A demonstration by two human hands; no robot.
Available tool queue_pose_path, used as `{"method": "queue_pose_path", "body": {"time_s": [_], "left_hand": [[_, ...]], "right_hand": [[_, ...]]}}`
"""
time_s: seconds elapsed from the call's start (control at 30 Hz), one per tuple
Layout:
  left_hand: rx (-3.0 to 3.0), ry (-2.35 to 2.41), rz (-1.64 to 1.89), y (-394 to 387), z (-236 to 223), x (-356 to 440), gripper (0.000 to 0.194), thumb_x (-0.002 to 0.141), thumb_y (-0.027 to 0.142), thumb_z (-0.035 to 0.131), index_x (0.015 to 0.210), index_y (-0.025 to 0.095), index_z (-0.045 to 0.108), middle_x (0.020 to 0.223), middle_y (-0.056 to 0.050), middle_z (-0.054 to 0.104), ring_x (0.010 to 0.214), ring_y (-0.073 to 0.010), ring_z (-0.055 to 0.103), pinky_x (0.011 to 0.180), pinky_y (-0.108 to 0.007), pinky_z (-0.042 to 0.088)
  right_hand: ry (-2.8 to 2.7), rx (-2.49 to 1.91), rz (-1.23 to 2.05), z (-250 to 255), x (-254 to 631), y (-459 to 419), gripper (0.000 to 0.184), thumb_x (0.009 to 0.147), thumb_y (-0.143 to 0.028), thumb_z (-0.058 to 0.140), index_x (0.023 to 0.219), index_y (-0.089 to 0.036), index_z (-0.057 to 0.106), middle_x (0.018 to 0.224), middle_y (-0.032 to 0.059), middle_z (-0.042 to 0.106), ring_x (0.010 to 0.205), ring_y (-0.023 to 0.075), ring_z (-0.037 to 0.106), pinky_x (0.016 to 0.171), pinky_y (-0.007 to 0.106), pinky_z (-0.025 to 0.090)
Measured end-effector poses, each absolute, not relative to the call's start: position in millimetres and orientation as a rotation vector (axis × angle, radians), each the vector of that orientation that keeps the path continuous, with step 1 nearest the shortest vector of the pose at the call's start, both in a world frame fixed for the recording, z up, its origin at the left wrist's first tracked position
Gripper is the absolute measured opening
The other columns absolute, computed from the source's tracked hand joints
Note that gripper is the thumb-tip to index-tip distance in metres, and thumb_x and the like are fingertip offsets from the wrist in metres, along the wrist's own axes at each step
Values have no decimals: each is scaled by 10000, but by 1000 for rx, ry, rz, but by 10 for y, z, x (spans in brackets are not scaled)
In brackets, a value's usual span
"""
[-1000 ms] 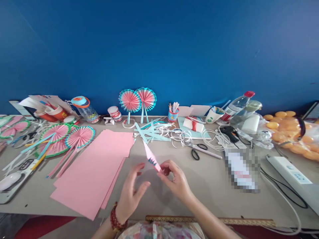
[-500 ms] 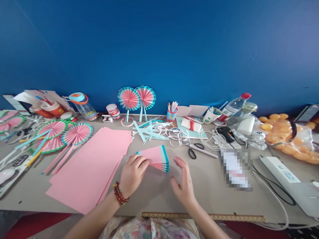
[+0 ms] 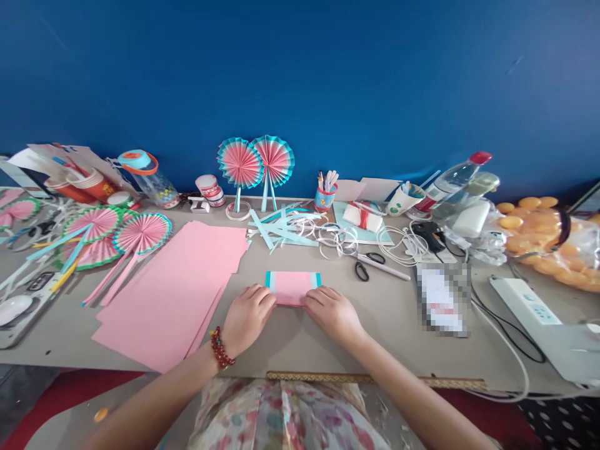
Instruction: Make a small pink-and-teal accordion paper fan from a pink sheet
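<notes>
Left hand (image 3: pixel 247 317) and right hand (image 3: pixel 334 312) are both gripping teal-ended pink paper (image 3: pixel 294 287).
Each hand is pinching a near corner; paper is spanning between them over the bench (image 3: pixel 293 350), surface contact unclear. Pink sheets (image 3: pixel 173 287) are lying left, black-handled scissors (image 3: pixel 357 270) are lying right, two round paper fans (image 3: pixel 240 164) are standing behind.

On table (image 3: pixel 300 350): folded paper (image 3: pixel 294 287), centre; paper sheets (image 3: pixel 173 287) lie left, scissors (image 3: pixel 357 270) behind right; strips (image 3: pixel 281 228) behind; 2 fans (image 3: pixel 240 162) stand farther back.
</notes>
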State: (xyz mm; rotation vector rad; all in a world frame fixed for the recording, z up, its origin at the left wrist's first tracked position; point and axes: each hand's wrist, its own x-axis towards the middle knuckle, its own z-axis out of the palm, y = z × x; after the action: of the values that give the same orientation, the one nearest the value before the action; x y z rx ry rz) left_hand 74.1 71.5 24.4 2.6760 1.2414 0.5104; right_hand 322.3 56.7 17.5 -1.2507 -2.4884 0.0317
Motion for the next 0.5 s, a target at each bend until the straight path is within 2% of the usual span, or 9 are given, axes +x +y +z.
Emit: {"method": "queue_pose_path", "body": {"time_s": [0.23, 0.33, 0.5], "left_hand": [[2461, 1228, 564, 802, 159, 698, 41, 962, 199, 541, 981, 207, 577, 962, -34, 658, 907, -201, 620, 794, -326, 496], [2370, 1255, 570, 815, 170, 666, 23, 937, 191, 582, 942, 208, 568, 949, -24, 662, 888, -193, 630, 765, -307, 496], [2355, 1243, 586, 805, 160, 646, 29, 942, 178, 568, 942, 206, 574, 972, -30, 658, 911, -195, 622, 786, -314, 495]], "right_hand": [[-2515, -1374, 219, 245, 3212, 591, 82, 958, -239, 566, 937, -185, 625, 945, 65, 671, 887, 215, 581, 766, 320, 448], [-2482, -1387, 290, 247, 3316, 613, 105, 968, -267, 559, 927, -192, 621, 965, 64, 669, 901, 210, 579, 775, 317, 452], [-2561, -1341, 274, 261, 3414, 632, 117, 972, -269, 540, 945, -197, 629, 969, 72, 671, 903, 222, 574, 792, 339, 461]]}}
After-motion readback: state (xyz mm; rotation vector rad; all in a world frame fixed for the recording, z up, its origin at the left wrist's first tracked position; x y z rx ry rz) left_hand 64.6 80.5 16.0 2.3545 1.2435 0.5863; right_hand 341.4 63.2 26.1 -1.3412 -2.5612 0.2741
